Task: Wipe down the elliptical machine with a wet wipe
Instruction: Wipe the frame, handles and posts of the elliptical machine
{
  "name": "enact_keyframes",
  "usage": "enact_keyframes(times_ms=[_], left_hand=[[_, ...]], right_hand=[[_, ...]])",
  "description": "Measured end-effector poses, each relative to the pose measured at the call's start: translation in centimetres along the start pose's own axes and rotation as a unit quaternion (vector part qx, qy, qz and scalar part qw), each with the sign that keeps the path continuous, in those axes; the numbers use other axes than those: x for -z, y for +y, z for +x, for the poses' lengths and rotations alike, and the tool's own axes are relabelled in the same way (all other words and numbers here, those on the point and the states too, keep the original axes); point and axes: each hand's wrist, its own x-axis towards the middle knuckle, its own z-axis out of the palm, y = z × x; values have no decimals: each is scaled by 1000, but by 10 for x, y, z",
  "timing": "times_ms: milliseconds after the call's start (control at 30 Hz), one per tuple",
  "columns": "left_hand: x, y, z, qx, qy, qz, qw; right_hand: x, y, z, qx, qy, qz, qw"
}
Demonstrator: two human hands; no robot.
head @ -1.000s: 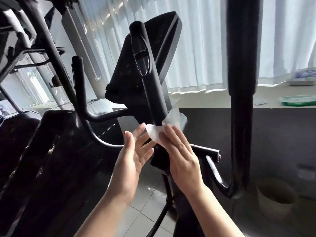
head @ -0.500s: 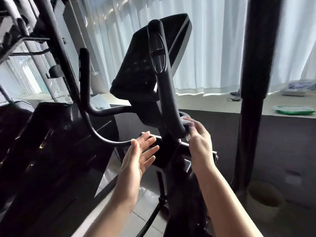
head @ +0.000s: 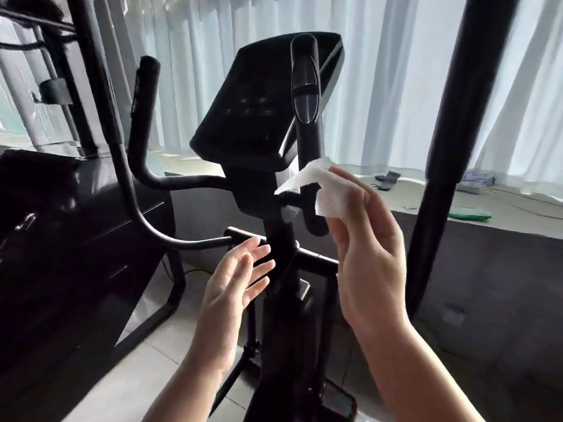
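Two bare forearms reach into view from the lower edge, with no sleeve, watch, bracelet or glove on either. The left hand (head: pixel 234 281) shows its palm and slim fingers, unadorned. The right hand (head: pixel 368 248) shows its back, knuckles and wrist bone, with no ring visible. Window light brightens the upper edges of both arms, the undersides shaded.

The far side is covered by sheer white curtains (head: pixel 380 71), backlit by daylight. A pale sill ledge (head: pixel 502 205) is seen below them, with a green item (head: pixel 470 214) and small dark objects (head: pixel 388 179) laid on it. A dark wall panel (head: pixel 487 284) lies beneath. The floor is laid in light glossy tiles (head: pixel 143 360). A glossy black cabinet (head: pixel 70 226) stands at left.
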Motion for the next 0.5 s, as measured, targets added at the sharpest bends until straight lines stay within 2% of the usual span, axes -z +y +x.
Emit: enact_keyframes(times_ms=[33,67,100,133,167,200,300,400,433,467,500], left_hand=[[3,-2,-1,-3,2,-6,1000],[6,-4,-3,-3,6,-11,1000],[9,-8,-4,2,9,-19,1000],[10,-11,-6,10,11,-27,1000],[12,-15,-8,17,13,-38,999],[14,-18,-8,21,14,-46,999],[16,-23,-8,27,17,-56,998],[16,-29,-10,42,8,-56,998],[17,-32,-12,46,7,-59,997],[19,-33,-16,50,8,-61,997],[21,-36,-19,54,10,-61,997]], right_hand=[[4,8,6,92,-12,-119,988],[10,22,13,194,-47,-264,944],[19,39,21,288,-101,-396,866],[28,55,29,354,-164,-479,786],[36,65,36,382,-215,-530,726],[43,73,40,396,-243,-562,685],[60,81,43,460,-284,-610,579],[63,80,31,479,-327,-717,388],[62,81,24,435,-342,-750,361],[62,84,16,393,-351,-761,379],[65,87,5,358,-351,-750,432]])
